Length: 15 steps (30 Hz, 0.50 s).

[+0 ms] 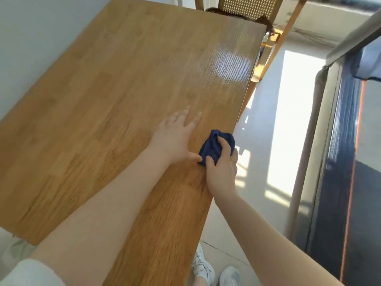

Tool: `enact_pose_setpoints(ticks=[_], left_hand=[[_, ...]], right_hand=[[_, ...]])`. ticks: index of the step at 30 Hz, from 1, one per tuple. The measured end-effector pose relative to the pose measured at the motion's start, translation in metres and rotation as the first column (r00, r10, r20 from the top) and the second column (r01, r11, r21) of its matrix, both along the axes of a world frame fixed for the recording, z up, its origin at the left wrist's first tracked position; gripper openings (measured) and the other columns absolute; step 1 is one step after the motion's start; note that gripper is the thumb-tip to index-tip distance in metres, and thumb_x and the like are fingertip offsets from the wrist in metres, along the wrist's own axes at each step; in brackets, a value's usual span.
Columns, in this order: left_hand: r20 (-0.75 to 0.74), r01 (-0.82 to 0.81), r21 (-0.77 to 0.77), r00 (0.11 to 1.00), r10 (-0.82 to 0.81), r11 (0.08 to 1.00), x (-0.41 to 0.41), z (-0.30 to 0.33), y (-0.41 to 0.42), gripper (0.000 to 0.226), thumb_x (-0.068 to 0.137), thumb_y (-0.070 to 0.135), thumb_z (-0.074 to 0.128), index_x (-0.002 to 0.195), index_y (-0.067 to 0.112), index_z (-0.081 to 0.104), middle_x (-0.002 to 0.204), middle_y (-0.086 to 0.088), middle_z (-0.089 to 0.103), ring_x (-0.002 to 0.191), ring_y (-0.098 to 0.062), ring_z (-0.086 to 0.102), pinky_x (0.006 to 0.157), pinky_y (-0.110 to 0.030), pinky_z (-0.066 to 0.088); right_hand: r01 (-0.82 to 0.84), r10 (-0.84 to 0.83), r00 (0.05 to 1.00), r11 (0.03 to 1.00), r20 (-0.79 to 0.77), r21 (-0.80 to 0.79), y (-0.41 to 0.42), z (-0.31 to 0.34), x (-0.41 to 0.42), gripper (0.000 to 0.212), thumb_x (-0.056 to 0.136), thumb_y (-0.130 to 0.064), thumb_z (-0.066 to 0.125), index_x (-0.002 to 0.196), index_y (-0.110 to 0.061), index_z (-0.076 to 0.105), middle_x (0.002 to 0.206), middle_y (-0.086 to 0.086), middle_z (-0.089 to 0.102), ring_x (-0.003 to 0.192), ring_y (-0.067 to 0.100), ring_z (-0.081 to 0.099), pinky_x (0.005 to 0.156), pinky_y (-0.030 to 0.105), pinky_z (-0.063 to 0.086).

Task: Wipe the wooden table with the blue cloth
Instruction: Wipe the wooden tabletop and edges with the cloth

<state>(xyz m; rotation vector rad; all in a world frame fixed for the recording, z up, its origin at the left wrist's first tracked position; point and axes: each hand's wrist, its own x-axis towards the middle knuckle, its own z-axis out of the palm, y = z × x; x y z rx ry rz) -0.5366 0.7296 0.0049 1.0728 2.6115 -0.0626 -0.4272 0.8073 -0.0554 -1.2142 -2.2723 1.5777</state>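
Observation:
The wooden table fills most of the view, running from near left to far right. A bunched dark blue cloth lies on the table close to its right edge. My right hand grips the cloth from the near side, with fingers curled over it. Just left of the cloth, my left hand rests flat on the tabletop with fingers spread, its thumb touching the cloth.
A wooden chair with a woven cane back stands at the table's far end. The right table edge drops to a pale floor with sunlit patches. A dark metal frame stands at the right. White shoes show below.

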Motion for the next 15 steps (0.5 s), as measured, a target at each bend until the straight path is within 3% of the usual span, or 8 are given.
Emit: enact_pose_setpoints(ticks=[5,10,13,15], left_hand=[[0.136,-0.033,-0.016,0.990,0.035,0.999,-0.013,-0.018,0.017,0.095,0.077,0.062,0.058,0.150,0.027,0.008,0.159,0.001,-0.004,0.145,-0.023,0.001,0.116,-0.040,0.012],[0.095,-0.044,-0.076,0.994,0.051,0.996,-0.010,-0.021,0.028,0.102,0.075,0.062,0.060,0.150,0.026,0.002,0.159,-0.001,-0.006,0.145,-0.025,0.002,0.118,-0.040,0.009],[0.142,-0.108,-0.082,0.983,0.119,0.991,-0.007,-0.018,0.032,0.103,0.075,0.056,0.065,0.150,0.026,0.000,0.158,0.000,-0.009,0.145,-0.024,-0.001,0.118,-0.041,0.011],[0.181,-0.134,-0.102,0.972,0.151,0.986,-0.004,-0.015,0.035,0.104,0.076,0.052,0.066,0.150,0.026,-0.002,0.158,0.002,-0.012,0.145,-0.023,-0.004,0.117,-0.040,0.011]], right_hand=[[0.019,-0.019,0.999,1.000,0.035,-0.010,0.044,0.004,-0.044,0.055,0.092,-0.018,0.045,0.138,-0.041,0.027,0.149,0.007,0.015,0.129,0.032,0.027,0.102,0.040,0.033],[0.028,-0.029,0.999,0.999,0.031,0.016,0.099,0.013,-0.102,0.053,0.092,-0.019,0.043,0.139,-0.040,0.030,0.150,0.009,0.014,0.131,0.033,0.023,0.105,0.042,0.033],[-0.027,0.028,0.999,1.000,-0.025,0.010,0.090,0.003,-0.085,0.049,0.091,-0.020,0.044,0.133,-0.045,0.036,0.153,0.003,0.007,0.133,0.029,0.019,0.105,0.038,0.029],[-0.081,0.079,0.996,0.996,-0.051,-0.025,0.076,-0.002,-0.061,0.050,0.089,-0.020,0.047,0.128,-0.050,0.037,0.152,0.001,0.006,0.133,0.028,0.022,0.107,0.044,0.030]])
